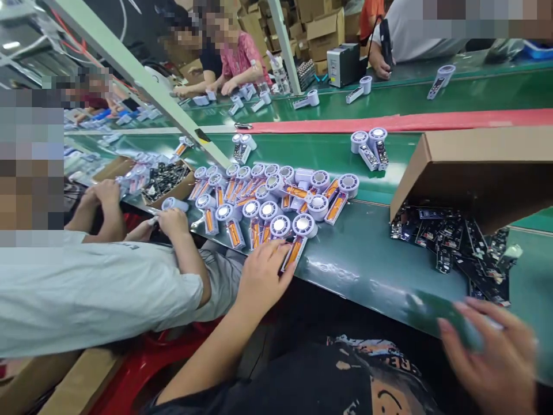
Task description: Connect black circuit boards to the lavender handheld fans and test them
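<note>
My left hand [265,274] rests at the near edge of the green work surface, its fingers touching the handle of a light purple fan unit [303,226] with an orange battery inside. Several similar units [233,222] lie crowded beyond and left of it. My right hand [492,346], blurred, is over the near right edge with fingers apart and nothing visible in it. Beyond it, black circuit boards [444,245] spill from a tipped cardboard box [479,164].
A co-worker in a pale shirt [129,288] sits close on my left, beside a box of small boards [166,181]. Two joined units [369,147] stand farther back. A slanted metal post [151,86] crosses the upper left. Other people work across the belt.
</note>
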Demonstrator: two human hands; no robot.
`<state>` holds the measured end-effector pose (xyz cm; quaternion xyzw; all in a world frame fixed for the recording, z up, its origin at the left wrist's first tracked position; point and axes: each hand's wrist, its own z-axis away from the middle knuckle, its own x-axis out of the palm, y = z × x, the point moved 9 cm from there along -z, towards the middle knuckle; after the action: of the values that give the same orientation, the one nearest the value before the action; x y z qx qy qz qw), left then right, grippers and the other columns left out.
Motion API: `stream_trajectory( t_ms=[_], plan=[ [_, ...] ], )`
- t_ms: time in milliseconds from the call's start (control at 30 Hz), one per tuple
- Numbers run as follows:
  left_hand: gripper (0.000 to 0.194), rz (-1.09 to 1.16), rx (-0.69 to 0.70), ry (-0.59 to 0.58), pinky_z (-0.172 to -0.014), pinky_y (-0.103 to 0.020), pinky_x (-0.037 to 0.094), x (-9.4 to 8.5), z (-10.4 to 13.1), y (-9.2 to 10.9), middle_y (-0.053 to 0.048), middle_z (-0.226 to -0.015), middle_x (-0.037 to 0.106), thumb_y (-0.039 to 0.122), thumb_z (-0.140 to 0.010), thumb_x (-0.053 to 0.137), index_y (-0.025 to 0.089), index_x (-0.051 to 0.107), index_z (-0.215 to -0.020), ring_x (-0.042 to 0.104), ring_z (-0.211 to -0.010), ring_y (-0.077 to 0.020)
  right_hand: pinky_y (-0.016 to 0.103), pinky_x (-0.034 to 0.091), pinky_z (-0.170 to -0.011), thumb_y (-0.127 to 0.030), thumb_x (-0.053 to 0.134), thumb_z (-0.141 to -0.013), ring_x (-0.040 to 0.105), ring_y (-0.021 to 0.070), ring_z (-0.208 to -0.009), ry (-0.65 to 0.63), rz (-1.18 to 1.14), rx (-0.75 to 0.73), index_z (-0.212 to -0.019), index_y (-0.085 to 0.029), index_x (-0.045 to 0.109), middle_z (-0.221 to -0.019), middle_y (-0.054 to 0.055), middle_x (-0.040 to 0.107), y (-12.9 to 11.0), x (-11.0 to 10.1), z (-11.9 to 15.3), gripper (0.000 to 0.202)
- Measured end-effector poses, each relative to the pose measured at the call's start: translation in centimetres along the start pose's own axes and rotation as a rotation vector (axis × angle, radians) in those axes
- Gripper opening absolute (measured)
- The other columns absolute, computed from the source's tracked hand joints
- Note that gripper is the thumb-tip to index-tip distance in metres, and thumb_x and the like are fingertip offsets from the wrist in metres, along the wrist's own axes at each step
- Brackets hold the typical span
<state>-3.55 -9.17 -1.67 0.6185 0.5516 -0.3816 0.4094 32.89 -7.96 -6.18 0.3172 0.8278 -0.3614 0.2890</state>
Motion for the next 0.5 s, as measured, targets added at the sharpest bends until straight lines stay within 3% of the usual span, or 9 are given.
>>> stream_trajectory(
  t_ms=[100,233,300,400,500],
  plan=[
    [0.043,-0.072,-0.150,0.015,-0.096,-0.054,0.052,1.1,2.3,-3.8,-0.019,-0.132,0.061,0.037,-0.091,0.060,0.017,0.058,-0.128,0.060,-0.117,-0.0345,0.041,0.053,-0.084,-0.021,0.061,-0.090,0.064,0.0247,-0.098,-0.175,-0.199,-0.223,-0.133,-0.027,0.053,-0.109,0.009,0.065,-8.9,4.5,-2.8,0.044],
    [0.042,0.004,-0.129,0.031,-0.103,-0.056,0.048,2.7,3.6,-4.3,-0.018,-0.133,0.060,0.037,-0.094,0.055,0.018,0.057,-0.131,0.056,-0.123,-0.0334,0.039,0.054,-0.081,-0.035,0.055,-0.095,0.068,0.0247,-0.097,-0.676,-0.143,-0.320,-0.138,-0.026,0.053,-0.114,0.010,0.068,-17.4,12.5,-5.8,0.044],
    [0.038,0.060,-0.118,0.041,-0.105,-0.053,0.047,3.1,3.8,-3.9,-0.017,-0.133,0.059,0.035,-0.096,0.051,0.018,0.058,-0.129,0.055,-0.124,-0.0320,0.038,0.053,-0.078,-0.047,0.048,-0.098,0.069,0.0253,-0.094,-0.841,-0.012,-0.255,-0.146,-0.032,0.046,-0.110,0.009,0.068,-18.9,15.8,-6.8,0.050],
    [0.036,0.130,-0.101,0.068,-0.106,-0.047,0.046,3.1,4.1,-3.6,-0.014,-0.130,0.062,0.026,-0.097,0.043,0.018,0.056,-0.130,0.056,-0.123,-0.0281,0.039,0.053,-0.074,-0.057,0.044,-0.096,0.070,0.0287,-0.091,-0.859,0.062,-0.206,-0.141,-0.032,0.051,-0.110,0.011,0.066,-20.3,18.4,-7.9,0.052],
    [0.036,0.058,-0.127,0.100,-0.108,-0.052,0.043,3.1,4.8,-4.0,-0.016,-0.133,0.060,0.027,-0.095,0.048,0.017,0.056,-0.129,0.053,-0.125,-0.0328,0.038,0.052,-0.073,-0.059,0.044,-0.096,0.069,0.0290,-0.094,-0.849,0.095,-0.177,-0.136,-0.034,0.052,-0.110,0.010,0.065,-20.5,19.2,-7.5,0.048]
  ],
)
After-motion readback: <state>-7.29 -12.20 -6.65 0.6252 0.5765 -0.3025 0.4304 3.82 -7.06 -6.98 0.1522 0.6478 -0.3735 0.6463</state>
